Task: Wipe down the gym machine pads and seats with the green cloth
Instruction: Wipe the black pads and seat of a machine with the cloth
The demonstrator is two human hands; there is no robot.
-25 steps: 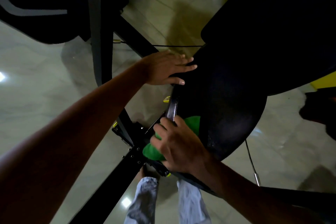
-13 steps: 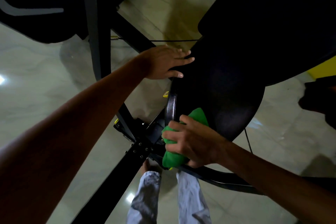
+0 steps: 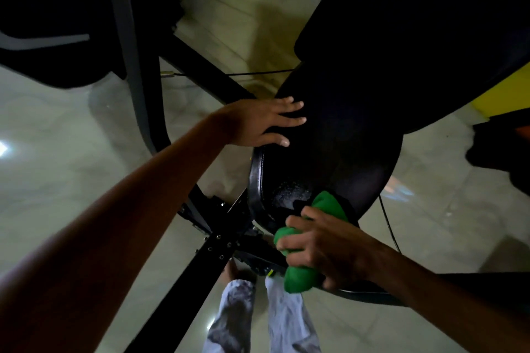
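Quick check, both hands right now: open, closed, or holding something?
Left hand: open, fingers straight, resting flat on the black padded gym seat.
Right hand: closed, gripping the bunched green cloth at the seat's near edge.

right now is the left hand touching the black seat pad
Touching: the head view shows the left hand lying flat on the seat pad, fingers spread.

No readable text, label, brand, number or sign is showing anywhere in the head view. The black seat pad (image 3: 329, 157) and the dark machine frame (image 3: 200, 264) are appearing unmarked, though the dim light may be hiding small print on them.
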